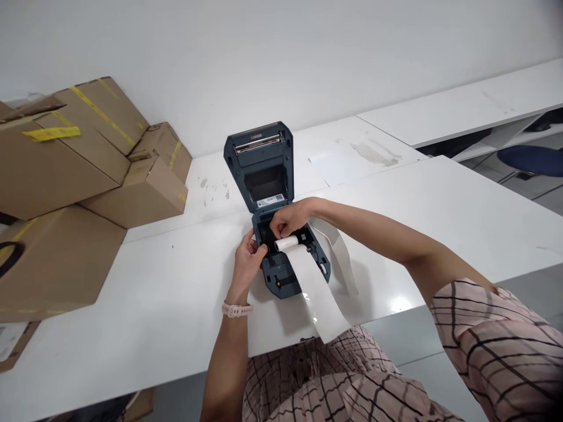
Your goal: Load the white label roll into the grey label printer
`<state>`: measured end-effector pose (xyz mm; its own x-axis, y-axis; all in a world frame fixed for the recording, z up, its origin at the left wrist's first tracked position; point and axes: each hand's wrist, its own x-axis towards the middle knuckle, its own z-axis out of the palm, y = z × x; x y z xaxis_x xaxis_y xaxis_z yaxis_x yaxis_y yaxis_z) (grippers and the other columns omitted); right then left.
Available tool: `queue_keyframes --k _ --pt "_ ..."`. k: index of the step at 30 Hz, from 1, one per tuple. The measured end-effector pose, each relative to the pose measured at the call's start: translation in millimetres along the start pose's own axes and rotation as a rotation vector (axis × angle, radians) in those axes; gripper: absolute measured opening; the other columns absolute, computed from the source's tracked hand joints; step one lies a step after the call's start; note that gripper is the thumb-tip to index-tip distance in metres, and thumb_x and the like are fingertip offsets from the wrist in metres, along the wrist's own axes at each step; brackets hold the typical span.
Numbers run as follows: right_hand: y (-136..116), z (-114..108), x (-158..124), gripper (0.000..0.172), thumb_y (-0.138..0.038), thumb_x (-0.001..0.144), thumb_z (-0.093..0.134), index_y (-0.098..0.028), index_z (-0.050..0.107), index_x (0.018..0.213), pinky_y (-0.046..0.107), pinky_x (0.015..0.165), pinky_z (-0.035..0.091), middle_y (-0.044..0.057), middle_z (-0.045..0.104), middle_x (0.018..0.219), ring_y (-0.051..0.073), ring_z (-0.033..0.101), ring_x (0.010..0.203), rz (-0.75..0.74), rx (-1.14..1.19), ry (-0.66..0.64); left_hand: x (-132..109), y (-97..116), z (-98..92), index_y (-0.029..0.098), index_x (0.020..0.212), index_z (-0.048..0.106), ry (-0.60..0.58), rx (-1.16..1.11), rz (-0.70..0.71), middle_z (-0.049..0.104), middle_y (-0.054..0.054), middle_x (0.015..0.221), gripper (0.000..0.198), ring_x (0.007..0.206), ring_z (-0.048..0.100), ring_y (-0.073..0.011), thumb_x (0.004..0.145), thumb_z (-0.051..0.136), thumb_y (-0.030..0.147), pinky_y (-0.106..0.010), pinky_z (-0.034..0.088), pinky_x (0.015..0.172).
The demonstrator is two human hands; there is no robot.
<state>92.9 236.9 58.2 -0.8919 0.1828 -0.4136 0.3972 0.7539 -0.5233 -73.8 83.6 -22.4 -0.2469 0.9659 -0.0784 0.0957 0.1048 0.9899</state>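
Pink-checked cloth sleeve (492, 340) lies behind curled right fingers (276, 225), grip unclear, beside a white paper roll (289, 242); left fingers (261, 251) clamp a dark-blue plastic printer (285, 291).

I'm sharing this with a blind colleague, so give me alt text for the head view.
A person's left hand touches the side of an open dark printer while the right hand is inside, near a white roll. A white strip runs from it toward the white table's near edge; cardboard boxes are stacked at left.

A white wall (281, 58) backs glossy white tables (185, 299) beside a blue seat (533, 160).
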Motion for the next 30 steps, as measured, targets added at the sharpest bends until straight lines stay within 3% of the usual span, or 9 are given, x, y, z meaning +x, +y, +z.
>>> queue_keyframes --k 3,8,15,20,23,26,30 --pt "10 -2 -2 0.020 -0.023 0.081 0.076 -0.012 0.074 0.098 0.026 0.076 0.048 0.003 0.076 0.093 0.017 0.068 0.086 -0.045 0.216 -0.030 -1 0 0.1 0.013 0.150 0.053 0.007 -0.006 -0.010 0.049 0.004 0.077 0.078 0.069 0.050 -0.0118 0.078 0.074 0.034 -0.026 0.044 0.066" --pt "21 -3 -5 0.050 -0.049 0.064 0.093 -0.013 0.071 0.090 0.028 0.080 0.048 -0.001 0.073 0.081 0.014 0.064 0.079 -0.147 0.516 -0.111 -1 1 0.3 0.012 0.150 0.052 0.027 0.001 -0.024 0.049 0.004 0.078 0.079 0.069 0.050 -0.0115 0.077 0.076 0.033 -0.025 0.043 0.062" --pt "17 -8 -2 0.064 -0.051 0.054 0.099 -0.015 0.069 0.097 0.029 0.083 0.050 0.000 0.074 0.087 0.017 0.068 0.087 -0.140 0.522 -0.172 0 -1 1.0 0.012 0.148 0.053 0.029 -0.033 -0.003 0.049 0.004 0.078 0.078 0.069 0.049 -0.0111 0.076 0.077 0.032 -0.024 0.042 0.061" --pt "9 -10 4 0.078 -0.047 0.058 0.098 -0.013 0.068 0.121 0.027 0.081 0.050 0.003 0.076 0.098 0.016 0.067 0.086 -0.177 0.463 -0.258 0 -1 0.2 0.014 0.147 0.053 0.006 -0.031 0.006 0.050 0.004 0.076 0.077 0.069 0.050 -0.0114 0.077 0.077 0.033 -0.024 0.041 0.060" --pt "-1 -10 -1 0.079 -0.041 0.061 0.096 -0.012 0.068 0.128 0.028 0.082 0.050 0.004 0.075 0.103 0.017 0.066 0.088 -0.181 0.371 -0.213 -1 1 0.8 0.014 0.148 0.052 0.010 -0.038 0.000 0.050 0.004 0.076 0.078 0.067 0.050 -0.0110 0.077 0.077 0.033 -0.024 0.042 0.060" --pt "-17 -8 -33 0.067 -0.038 0.074 0.090 -0.015 0.068 0.133 0.030 0.091 0.051 0.006 0.075 0.114 0.021 0.068 0.100 -0.276 0.336 -0.092 -2 1 0.7 0.014 0.148 0.052 0.007 -0.059 -0.025 0.052 0.003 0.079 0.078 0.066 0.051 -0.0110 0.077 0.077 0.035 -0.024 0.044 0.062" --pt "-33 8 -121 0.039 -0.039 0.090 0.078 -0.022 0.075 0.125 0.034 0.100 0.051 0.010 0.075 0.122 0.024 0.069 0.112 -0.504 0.403 0.068 -2 0 -1.0 0.015 0.149 0.054 0.009 -0.045 -0.034 0.052 0.003 0.079 0.079 0.068 0.053 -0.0119 0.077 0.078 0.037 -0.026 0.047 0.065"
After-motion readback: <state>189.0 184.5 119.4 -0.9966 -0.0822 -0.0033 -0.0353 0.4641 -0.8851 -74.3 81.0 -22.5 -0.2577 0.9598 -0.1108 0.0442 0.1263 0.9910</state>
